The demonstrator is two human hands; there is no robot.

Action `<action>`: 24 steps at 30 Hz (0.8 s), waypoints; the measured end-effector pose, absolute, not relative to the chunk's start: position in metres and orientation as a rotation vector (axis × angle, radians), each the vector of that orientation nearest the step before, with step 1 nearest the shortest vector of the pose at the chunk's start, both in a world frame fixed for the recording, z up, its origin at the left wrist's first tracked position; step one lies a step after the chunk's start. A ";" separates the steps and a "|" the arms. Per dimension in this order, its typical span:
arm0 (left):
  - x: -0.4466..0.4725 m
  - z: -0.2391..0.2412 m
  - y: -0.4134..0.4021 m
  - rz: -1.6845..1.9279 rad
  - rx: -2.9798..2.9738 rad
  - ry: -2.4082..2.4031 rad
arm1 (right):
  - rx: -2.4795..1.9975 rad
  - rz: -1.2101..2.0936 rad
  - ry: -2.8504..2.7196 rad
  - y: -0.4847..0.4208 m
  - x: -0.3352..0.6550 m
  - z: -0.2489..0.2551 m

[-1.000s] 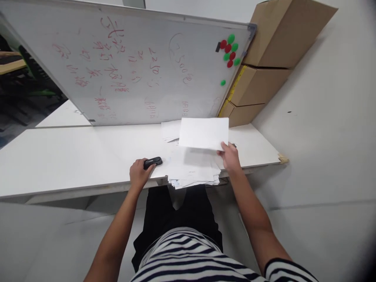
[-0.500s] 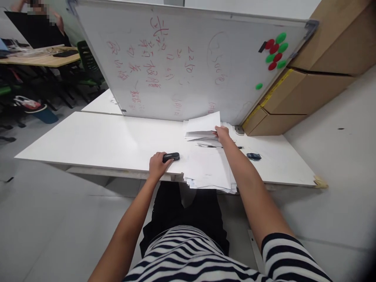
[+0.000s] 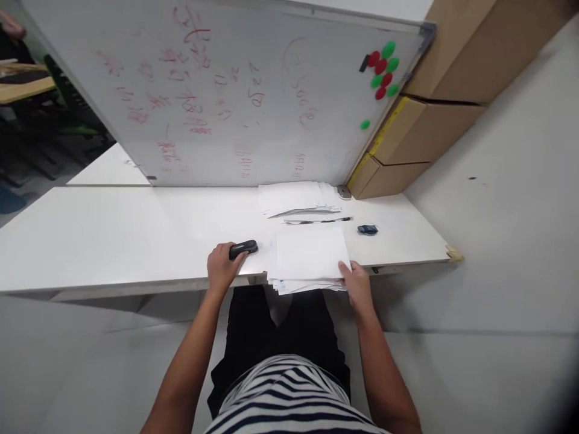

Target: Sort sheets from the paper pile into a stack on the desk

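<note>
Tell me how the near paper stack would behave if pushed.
The near paper stack would probably shear, its uneven edges suggesting loose sheets. Pushed farther off the table, it might sag or spill, since its front overhangs the edge.

I get bright, fairly even white light across the tabletop (image 3: 136,235), its source outside my view. The top sheet of paper (image 3: 310,253) comes through so pale that I lose nearly all surface detail. On the whiteboard (image 3: 253,138) I see a dull grey sheen, its red handwriting soft and faint. Shadow gathers beneath the tabletop, and the far desk (image 3: 25,87) sits in a dim, blurry corner. My wide lens makes the cardboard boxes (image 3: 479,54) lean outward, and darkness smudges the lower right edge.
</note>
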State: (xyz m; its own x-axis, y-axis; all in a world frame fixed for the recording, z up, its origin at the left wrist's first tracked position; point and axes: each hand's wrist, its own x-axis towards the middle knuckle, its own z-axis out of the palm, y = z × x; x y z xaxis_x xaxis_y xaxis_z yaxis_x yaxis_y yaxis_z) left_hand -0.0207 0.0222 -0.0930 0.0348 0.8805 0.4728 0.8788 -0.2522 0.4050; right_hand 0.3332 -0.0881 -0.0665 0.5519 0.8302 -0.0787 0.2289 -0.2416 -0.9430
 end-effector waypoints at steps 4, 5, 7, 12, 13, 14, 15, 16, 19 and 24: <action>-0.019 -0.092 0.023 1.031 2.276 1.933 | -2.119 0.097 -1.162 -0.106 0.312 -0.075; -0.019 -0.092 0.023 1.029 2.279 1.933 | -2.146 -0.067 -1.231 -0.106 0.309 -0.074; -0.019 -0.091 0.023 1.028 2.286 1.916 | -2.125 -0.306 -1.374 -0.097 0.306 -0.069; -0.020 -0.090 0.024 1.040 2.293 1.863 | -1.785 -0.274 -1.790 -0.010 0.298 -0.045; -0.019 -0.090 0.024 1.043 2.290 1.862 | -1.676 -0.183 -1.900 0.017 0.294 -0.041; -0.019 -0.089 0.023 1.041 2.288 1.861 | -1.591 -0.089 -2.000 0.046 0.290 -0.037; -0.018 -0.089 0.023 1.038 2.286 1.861 | -1.562 -0.010 -2.057 0.075 0.285 -0.035; -0.018 -0.089 0.022 1.032 2.283 1.864 | -1.588 0.046 -2.092 0.101 0.280 -0.035; -0.017 -0.088 0.020 1.004 2.264 1.888 | -1.840 0.148 -2.164 0.161 0.270 -0.041; -0.017 -0.088 0.018 0.997 2.234 1.897 | -2.009 0.098 -2.335 0.188 0.273 -0.058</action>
State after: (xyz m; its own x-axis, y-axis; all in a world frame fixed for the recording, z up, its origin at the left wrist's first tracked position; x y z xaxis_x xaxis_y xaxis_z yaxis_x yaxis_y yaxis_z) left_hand -0.0168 0.0177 -0.0882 0.0420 0.8988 0.4364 0.8694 -0.2481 0.4274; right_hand 0.2727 0.1876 -0.0578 -0.1492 0.9888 0.0038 0.9850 0.1490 -0.0869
